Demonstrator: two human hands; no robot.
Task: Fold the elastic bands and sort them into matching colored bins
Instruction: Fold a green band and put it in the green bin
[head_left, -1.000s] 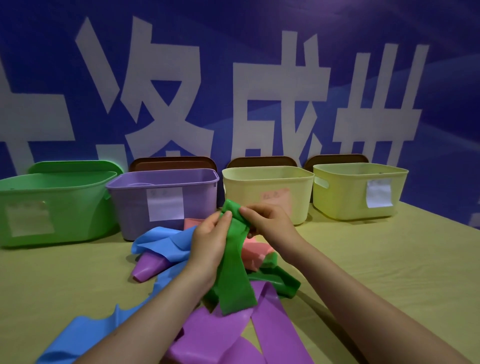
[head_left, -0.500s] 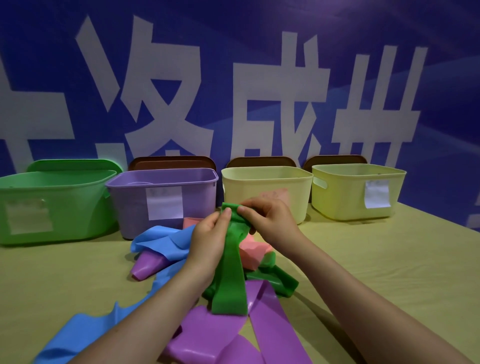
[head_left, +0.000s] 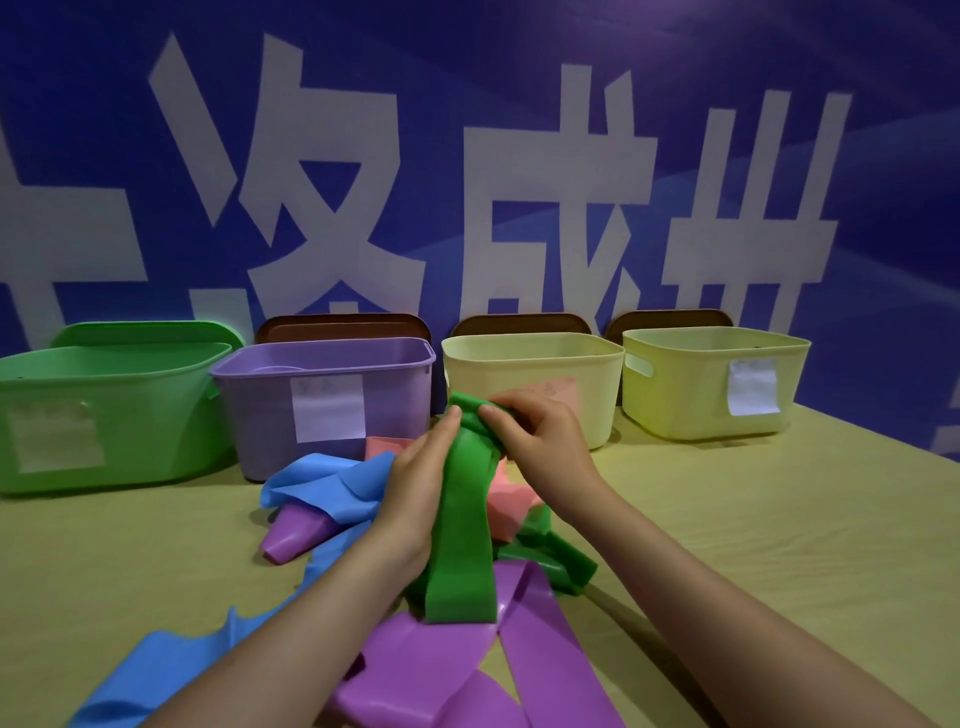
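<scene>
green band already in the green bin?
No, both hands, left and right, hold the green band above the table, apart from the green bin.

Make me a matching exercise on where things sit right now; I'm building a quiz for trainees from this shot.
Things:
1. green band
2. green bin
3. blue band
4. purple bin

Places:
A. far left of the bin row
B. pinched by both hands
C. second bin from the left
D. on the table, left of the hands

Pairs: 1-B, 2-A, 3-D, 4-C. The left hand and right hand pinch the band's top.
</scene>
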